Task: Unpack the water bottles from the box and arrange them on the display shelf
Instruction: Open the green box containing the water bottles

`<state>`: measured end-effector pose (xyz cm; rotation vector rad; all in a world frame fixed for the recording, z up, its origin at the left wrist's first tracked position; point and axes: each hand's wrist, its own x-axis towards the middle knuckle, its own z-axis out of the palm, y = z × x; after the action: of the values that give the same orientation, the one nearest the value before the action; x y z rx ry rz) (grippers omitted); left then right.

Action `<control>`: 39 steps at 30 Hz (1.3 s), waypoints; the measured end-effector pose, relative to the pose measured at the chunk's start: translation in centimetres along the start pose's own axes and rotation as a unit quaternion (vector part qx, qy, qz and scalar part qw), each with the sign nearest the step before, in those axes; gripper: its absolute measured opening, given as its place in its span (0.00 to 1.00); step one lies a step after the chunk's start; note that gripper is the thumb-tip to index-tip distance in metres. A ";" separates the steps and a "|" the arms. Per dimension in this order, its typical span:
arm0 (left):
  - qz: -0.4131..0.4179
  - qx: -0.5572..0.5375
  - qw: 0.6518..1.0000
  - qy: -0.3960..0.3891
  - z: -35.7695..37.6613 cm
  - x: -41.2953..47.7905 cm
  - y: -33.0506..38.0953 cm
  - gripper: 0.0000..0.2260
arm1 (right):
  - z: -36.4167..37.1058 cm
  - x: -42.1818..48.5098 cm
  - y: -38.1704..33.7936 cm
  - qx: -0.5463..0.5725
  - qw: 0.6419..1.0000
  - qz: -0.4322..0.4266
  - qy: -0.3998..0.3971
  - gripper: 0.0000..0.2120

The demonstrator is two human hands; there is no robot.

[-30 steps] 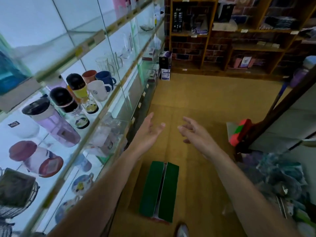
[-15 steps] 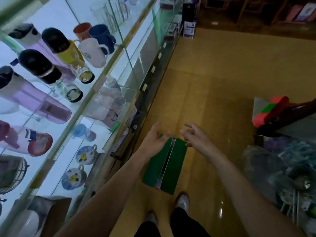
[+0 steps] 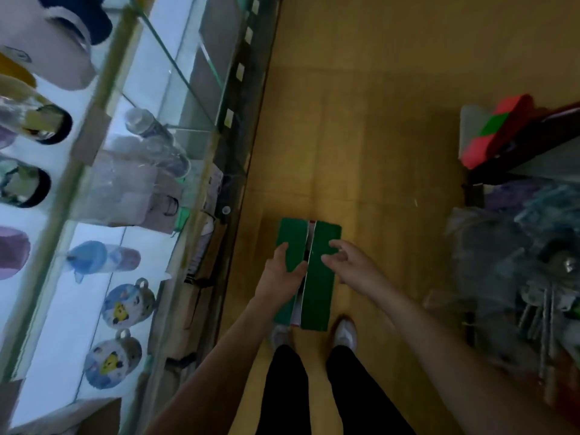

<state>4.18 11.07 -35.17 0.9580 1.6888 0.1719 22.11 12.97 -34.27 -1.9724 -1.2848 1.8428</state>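
I read the left hand (image 3: 281,274) resting flat, unclenched, on the green box (image 3: 320,296), the right hand (image 3: 354,268) released just above it.

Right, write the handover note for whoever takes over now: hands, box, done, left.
Left hand: open, over the left flap of the box, thumb at the seam.
Right hand: open, above the right flap, holding nothing.
The box sits on the floor before the feet, beside the display shelf, green flaps almost closed.
Done: no unpacking shows.
Left: open the flaps, lift out the bottles, arrange them on the shelf.
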 end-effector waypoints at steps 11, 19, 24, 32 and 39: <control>-0.001 0.138 0.990 -0.040 0.2 11.9 -6.9 0.33 | 6.2 10.5 6.2 0.002 0.996 0.085 0.028 0.31; -0.007 0.210 0.977 -0.042 4.3 20.2 -13.5 0.35 | 9.5 19.8 12.1 -0.044 0.988 0.131 0.062 0.35; 0.002 0.247 0.969 -0.004 7.6 24.8 -16.5 0.36 | 11.5 24.2 15.3 -0.090 0.981 0.155 0.073 0.37; -0.008 0.327 0.944 0.033 12.3 31.4 -20.3 0.43 | 14.5 30.0 19.8 -0.114 0.966 0.215 0.089 0.42; -0.013 0.371 0.927 0.054 13.9 34.3 -23.1 0.49 | 16.7 33.5 21.7 -0.121 0.950 0.261 0.122 0.49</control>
<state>3.30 13.78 -78.72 1.4953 1.9008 -0.4802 13.64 14.39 -76.67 -2.7869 -1.0197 1.6006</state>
